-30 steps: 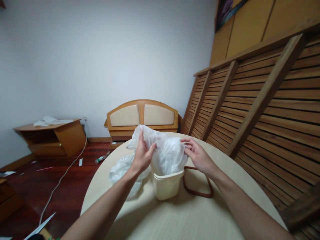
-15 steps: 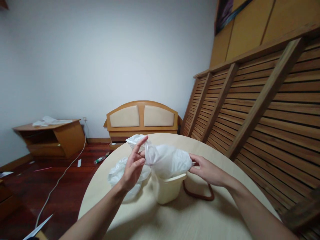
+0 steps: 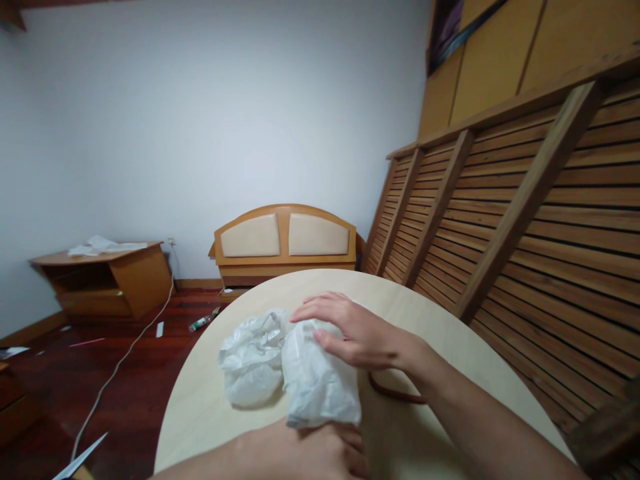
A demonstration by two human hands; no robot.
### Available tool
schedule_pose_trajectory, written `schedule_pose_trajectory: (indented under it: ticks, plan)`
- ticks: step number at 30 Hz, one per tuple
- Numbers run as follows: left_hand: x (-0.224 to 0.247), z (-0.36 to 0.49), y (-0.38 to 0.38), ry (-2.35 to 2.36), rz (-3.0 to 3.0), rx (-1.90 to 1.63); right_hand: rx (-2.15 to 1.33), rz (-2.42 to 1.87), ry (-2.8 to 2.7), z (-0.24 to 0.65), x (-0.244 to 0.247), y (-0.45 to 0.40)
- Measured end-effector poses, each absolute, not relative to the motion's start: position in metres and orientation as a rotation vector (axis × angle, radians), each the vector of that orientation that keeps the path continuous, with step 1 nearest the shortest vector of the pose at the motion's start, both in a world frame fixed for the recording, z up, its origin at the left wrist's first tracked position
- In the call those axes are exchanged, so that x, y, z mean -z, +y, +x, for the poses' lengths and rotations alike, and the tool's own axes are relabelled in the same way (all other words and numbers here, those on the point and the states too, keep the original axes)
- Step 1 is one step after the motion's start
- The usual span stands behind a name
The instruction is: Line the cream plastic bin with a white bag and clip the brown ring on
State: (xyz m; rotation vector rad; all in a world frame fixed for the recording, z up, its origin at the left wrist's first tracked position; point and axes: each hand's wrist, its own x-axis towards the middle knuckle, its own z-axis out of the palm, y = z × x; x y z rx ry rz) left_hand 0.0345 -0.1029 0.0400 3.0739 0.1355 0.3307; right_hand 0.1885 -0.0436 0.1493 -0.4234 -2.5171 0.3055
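Observation:
A white plastic bag (image 3: 320, 383) is over the cream container, which it hides from sight. My right hand (image 3: 350, 333) lies across the top of the bag, fingers stretched out to the left and thumb apart on the near side. Low in front, my left hand (image 3: 320, 453) is at the bag's near edge, its fingers curled and partly hidden below the plastic. A second, crumpled white plastic bag (image 3: 253, 363) rests just left of the covered container. Behind my right wrist, part of a brown handle-like loop (image 3: 397, 393) shows on the table.
Everything stands on a round pale table (image 3: 200, 413). Beyond it is a wooden headboard (image 3: 287, 260) against the wall. Slatted wooden panels (image 3: 500, 233) lean on the right. A low cabinet (image 3: 115, 287), a cable (image 3: 133, 357) and a bottle (image 3: 203, 321) are at the left.
The bag has come down over the cream container, covering it. My left hand has moved from the bag's left side down to its near edge. My right hand has shifted left onto its top.

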Motion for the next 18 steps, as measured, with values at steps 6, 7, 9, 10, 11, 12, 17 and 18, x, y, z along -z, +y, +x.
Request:
schedule_pose_trajectory:
  ticks: [6,7,9,10,11,12,17,18]
  plan:
    - [-0.022,0.028,-0.101,0.06,2.852,-0.444,0.017,-0.723,-2.739,0.167,-0.149,-0.047]
    - [-0.03,0.024,-0.105,0.079,2.758,-0.489,0.039,-0.688,-2.774,0.169,-0.148,-0.044]
    - [-0.051,0.014,-0.113,0.028,2.604,-0.583,0.036,-0.58,-2.821,0.174,-0.144,-0.036]
    - [-0.061,0.009,-0.117,0.029,2.562,-0.666,0.036,-0.539,-2.828,0.176,-0.142,-0.033]
    - [-0.07,0.006,-0.12,0.036,2.518,-0.787,0.043,-0.512,-2.824,0.178,-0.139,-0.03]
    - [-0.076,0.003,-0.121,0.104,2.479,-0.98,0.055,-0.495,-2.81,0.18,-0.136,-0.027]
    - [-0.077,0.0,-0.106,0.849,2.194,-1.77,-0.034,-0.407,-2.632,0.191,-0.127,-0.023]
    - [-0.074,0.0,-0.101,0.94,2.172,-1.762,-0.067,-0.399,-2.584,0.196,-0.128,-0.024]
